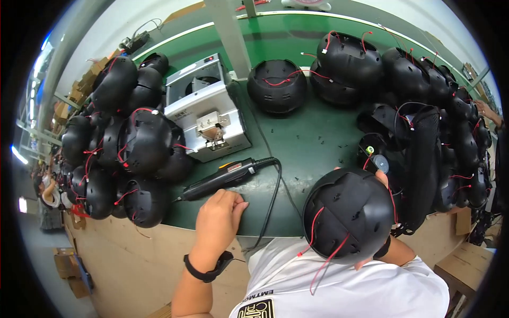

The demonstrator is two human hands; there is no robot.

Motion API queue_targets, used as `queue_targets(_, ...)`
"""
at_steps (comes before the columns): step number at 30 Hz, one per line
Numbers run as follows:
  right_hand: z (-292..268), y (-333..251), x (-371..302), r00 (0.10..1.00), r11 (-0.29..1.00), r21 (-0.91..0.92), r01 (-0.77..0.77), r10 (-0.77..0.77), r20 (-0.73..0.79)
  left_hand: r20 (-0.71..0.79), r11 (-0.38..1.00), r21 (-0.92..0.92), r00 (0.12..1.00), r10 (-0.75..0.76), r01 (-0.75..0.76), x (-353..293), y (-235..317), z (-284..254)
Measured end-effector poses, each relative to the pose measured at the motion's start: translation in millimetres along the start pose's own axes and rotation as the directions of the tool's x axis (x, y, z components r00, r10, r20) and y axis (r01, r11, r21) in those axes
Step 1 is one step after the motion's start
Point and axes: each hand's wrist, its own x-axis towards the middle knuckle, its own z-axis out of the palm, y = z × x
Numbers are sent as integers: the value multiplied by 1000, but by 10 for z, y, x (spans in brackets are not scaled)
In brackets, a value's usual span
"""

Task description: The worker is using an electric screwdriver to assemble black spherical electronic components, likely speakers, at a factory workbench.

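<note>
My right hand [382, 178] grips a round black plastic shell [352, 212] in front of my chest. Only a fingertip at its far edge and a bit of hand below it show; the shell hides the rest. Red wires with small connectors hang from the shell. My left hand [220, 212] rests on the green table [286, 206] near its front edge, fingers curled together; whatever may be inside them is hidden. Just beyond its knuckles lies a black electric screwdriver [220, 179] with a cable, its tip pointing left.
A silver metal machine [209, 119] stands behind the screwdriver. Black shells [146, 140] with red wires are piled on the left; more shells [350, 58] line the back and right. One shell [277, 87] sits alone at the back. Small dark bits, perhaps screws, lie scattered mid-table.
</note>
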Motion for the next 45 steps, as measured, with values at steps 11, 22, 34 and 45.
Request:
queue_targets(11,-19,-43,111,979,987,-59,147,-154,-136,-164,959,157,952,260,-235,572,370,-106)
queue_targets(22,-10,-301,414,995,844,-536,-4,-50,-85,-137,997,66,989,54,-45,123,102,-458)
queue_targets(34,202,-199,818,960,962,-59,-267,260,-106,-449,57,-871,837,312,-488,-185,-12,-1369)
queue_targets(45,195,-7,1017,966,693,-679,242,-106,235,-348,402,-733,810,472,-549,-39,-288,-671)
